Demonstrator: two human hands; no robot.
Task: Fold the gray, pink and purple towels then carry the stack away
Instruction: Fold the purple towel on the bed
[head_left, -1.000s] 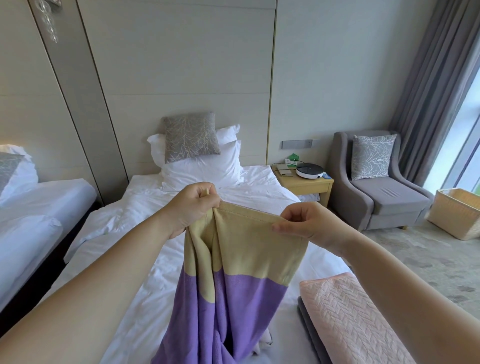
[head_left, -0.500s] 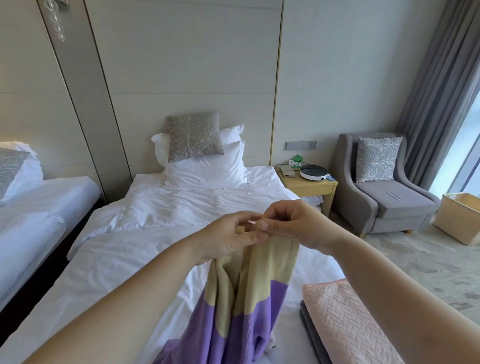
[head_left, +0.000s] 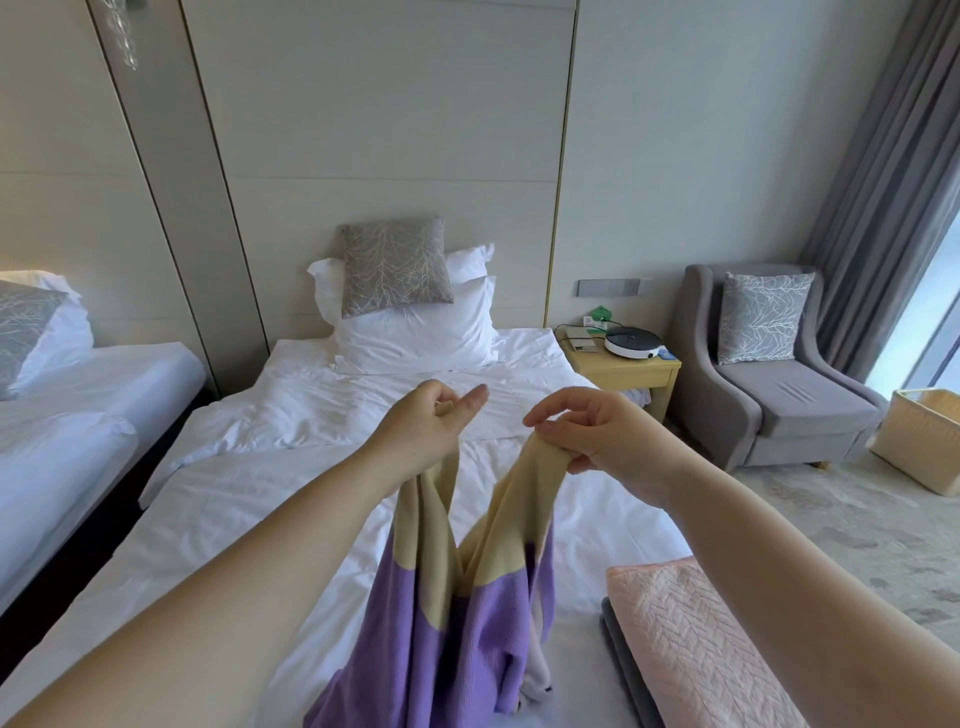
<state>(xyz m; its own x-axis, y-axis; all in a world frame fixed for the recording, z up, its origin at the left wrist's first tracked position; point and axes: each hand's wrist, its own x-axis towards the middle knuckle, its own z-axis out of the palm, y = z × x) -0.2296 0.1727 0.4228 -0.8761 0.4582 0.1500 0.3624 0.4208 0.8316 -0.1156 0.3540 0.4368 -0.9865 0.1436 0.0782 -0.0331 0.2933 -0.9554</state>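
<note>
Gripping the beige edge of the purple-and-beige ribbed towel (head_left: 470, 629), the left hand (head_left: 423, 434) and right hand (head_left: 592, 434) are drawing apart above the white bed (head_left: 234, 499), having touched a moment earlier.

White bed (head_left: 234, 499) is carrying everything. Rumpled duvet (head_left: 311, 410) is lying across its far half. White pillows (head_left: 415, 338) are sitting stacked at the head end, gray patterned cushion (head_left: 395, 265) leaning upright on them. Folded gray towel (head_left: 621, 660) is lying at the near right corner, folded pink towel (head_left: 691, 639) resting on top.
</note>
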